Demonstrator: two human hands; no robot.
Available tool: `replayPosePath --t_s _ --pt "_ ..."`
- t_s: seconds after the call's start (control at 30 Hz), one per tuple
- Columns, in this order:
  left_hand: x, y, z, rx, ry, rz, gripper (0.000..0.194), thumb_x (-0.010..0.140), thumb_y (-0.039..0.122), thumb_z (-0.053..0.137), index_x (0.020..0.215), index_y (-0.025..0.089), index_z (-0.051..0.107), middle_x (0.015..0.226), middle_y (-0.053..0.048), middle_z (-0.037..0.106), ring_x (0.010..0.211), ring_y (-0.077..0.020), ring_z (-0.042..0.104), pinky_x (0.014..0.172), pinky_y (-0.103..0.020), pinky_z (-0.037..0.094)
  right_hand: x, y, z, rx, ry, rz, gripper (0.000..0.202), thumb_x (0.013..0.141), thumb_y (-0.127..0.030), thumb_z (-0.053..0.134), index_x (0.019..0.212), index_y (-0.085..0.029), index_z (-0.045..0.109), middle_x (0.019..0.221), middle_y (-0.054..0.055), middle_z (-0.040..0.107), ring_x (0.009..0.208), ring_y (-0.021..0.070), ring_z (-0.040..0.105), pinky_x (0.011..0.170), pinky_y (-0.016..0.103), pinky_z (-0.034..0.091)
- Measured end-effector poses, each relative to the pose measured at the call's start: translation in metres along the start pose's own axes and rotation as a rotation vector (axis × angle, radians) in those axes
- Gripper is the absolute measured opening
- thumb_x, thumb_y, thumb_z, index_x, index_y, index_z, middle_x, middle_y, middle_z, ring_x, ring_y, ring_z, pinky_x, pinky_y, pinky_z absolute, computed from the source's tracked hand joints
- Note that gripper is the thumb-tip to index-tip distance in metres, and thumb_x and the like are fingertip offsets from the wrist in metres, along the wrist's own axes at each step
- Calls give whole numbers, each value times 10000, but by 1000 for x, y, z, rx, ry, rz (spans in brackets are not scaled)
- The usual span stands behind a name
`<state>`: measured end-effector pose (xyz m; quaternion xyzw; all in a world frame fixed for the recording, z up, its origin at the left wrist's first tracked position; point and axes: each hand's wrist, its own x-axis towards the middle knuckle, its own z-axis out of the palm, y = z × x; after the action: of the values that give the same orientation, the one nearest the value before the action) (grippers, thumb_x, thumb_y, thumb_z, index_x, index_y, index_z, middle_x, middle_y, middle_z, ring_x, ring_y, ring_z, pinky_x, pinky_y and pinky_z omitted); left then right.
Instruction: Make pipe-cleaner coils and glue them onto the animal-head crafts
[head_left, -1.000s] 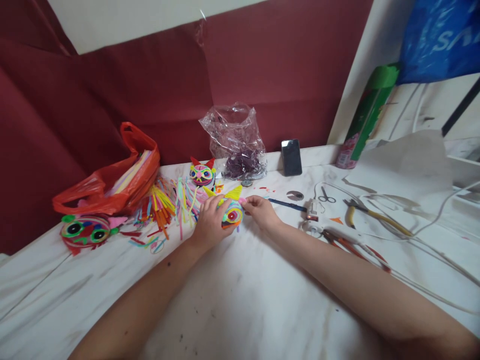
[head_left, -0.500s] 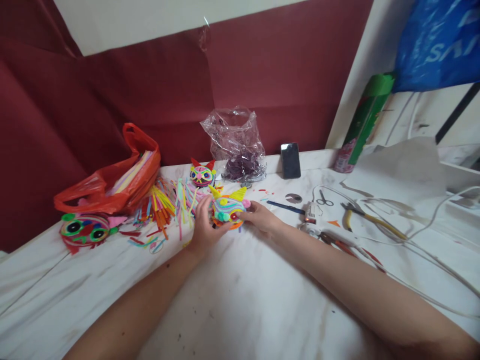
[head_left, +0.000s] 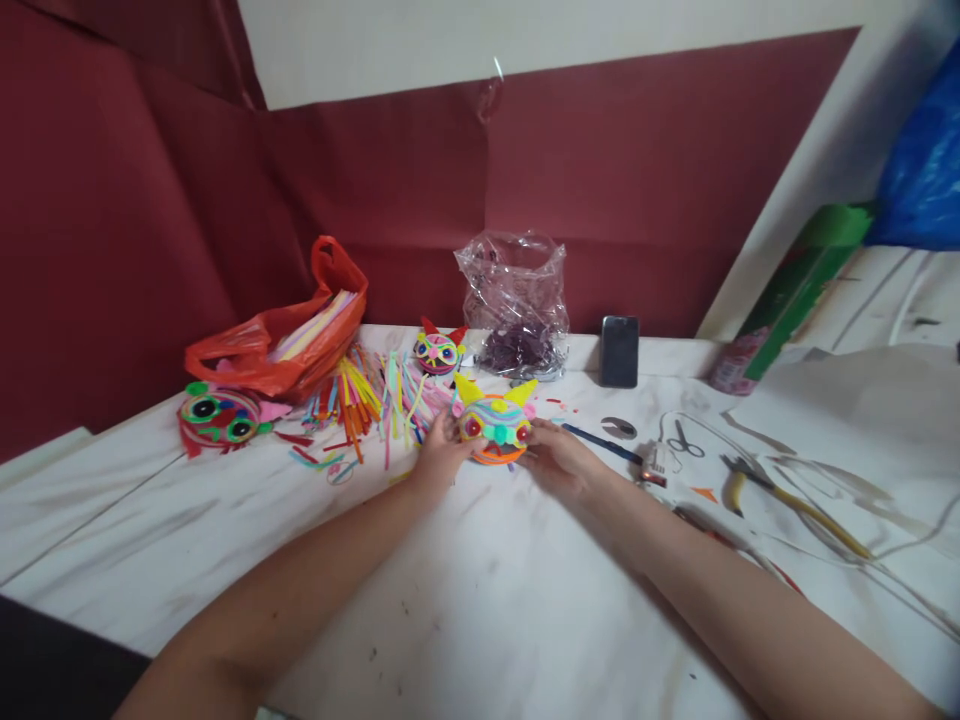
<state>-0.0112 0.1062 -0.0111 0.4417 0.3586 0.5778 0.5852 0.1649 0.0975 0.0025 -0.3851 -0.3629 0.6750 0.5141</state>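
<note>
Between my two hands sits a colourful animal head made of pipe cleaners (head_left: 496,425), with yellow pointed ears, red eyes, a green nose and an orange lower rim. Its face is turned towards me. My left hand (head_left: 442,450) grips its left side, the thumb at the front edge. On the other side, my right hand (head_left: 562,456) has its fingers against the head's right edge. Some fingertips are hidden behind it. Just behind stands a similar smaller head with red ears (head_left: 439,350). Another head, with green-ringed eyes (head_left: 223,418), lies at the far left.
Cut pipe cleaners (head_left: 356,400) lie left of my hands, by a red plastic bag (head_left: 300,350). A clear bag with dark purple pieces (head_left: 521,320) and a phone (head_left: 619,352) stand behind. At right are scissors (head_left: 684,440), yellow-handled pliers (head_left: 814,515), cables and a green spray can (head_left: 795,290).
The held head has been turned, so both its red eyes now show. My view has shifted left, so things appear further right. Both hands stay on the head.
</note>
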Motion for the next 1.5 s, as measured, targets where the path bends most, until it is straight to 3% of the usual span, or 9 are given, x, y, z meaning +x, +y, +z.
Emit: replayPosePath --t_s 0.1,0.27,0.43,0.57,0.7,0.93,1.5 --pt "2 -2 -3 -47 -135 -33 547 544 171 781 1046 160 565 1088 -85 640 1031 -255 587 917 -398 448 -3 2 4 33 -49 -9 243 560 -61 615 763 -195 622 767 -3 703 757 156 650 752 289 520" --pt "3 -6 -8 -120 -183 -9 683 532 159 801 1132 206 478 1057 -53 639 979 -216 610 911 -415 451 -7 6 11 42 -117 -51 328 524 -42 650 815 -191 636 788 -7 711 755 161 648 775 301 512" --pt "2 -5 -11 -87 -185 -14 604 571 178 786 1081 218 465 1035 -48 632 944 -204 627 918 -414 451 -9 5 15 20 -139 -126 328 529 -68 691 817 -208 623 807 -10 706 764 163 650 780 308 508" --pt "0 2 -10 -165 -199 -9 570 601 233 769 1073 212 450 1047 -48 635 974 -210 618 910 -412 462 -8 0 15 -68 -21 -186 297 605 -178 680 889 -212 602 799 4 698 753 164 649 765 322 507" --pt "1 5 -11 -214 -277 -37 561 616 274 759 1083 205 457 1069 -58 638 1020 -228 602 899 -421 471 -2 -1 11 -222 112 -357 258 685 -373 649 867 -205 576 792 16 677 713 161 638 722 340 511" --pt "2 0 -13 -202 -344 -20 572 653 296 734 1154 205 474 1121 -80 631 1059 -253 585 932 -457 449 5 -2 3 -324 150 -464 362 592 -523 700 683 -195 577 650 -5 611 626 139 569 626 294 498" --pt "-2 2 -10 -170 -309 -61 610 615 294 762 1138 203 464 1091 -67 643 1019 -244 606 921 -434 464 6 1 0 -420 194 -521 313 624 -491 681 603 -198 572 567 -14 577 572 144 532 609 291 457"
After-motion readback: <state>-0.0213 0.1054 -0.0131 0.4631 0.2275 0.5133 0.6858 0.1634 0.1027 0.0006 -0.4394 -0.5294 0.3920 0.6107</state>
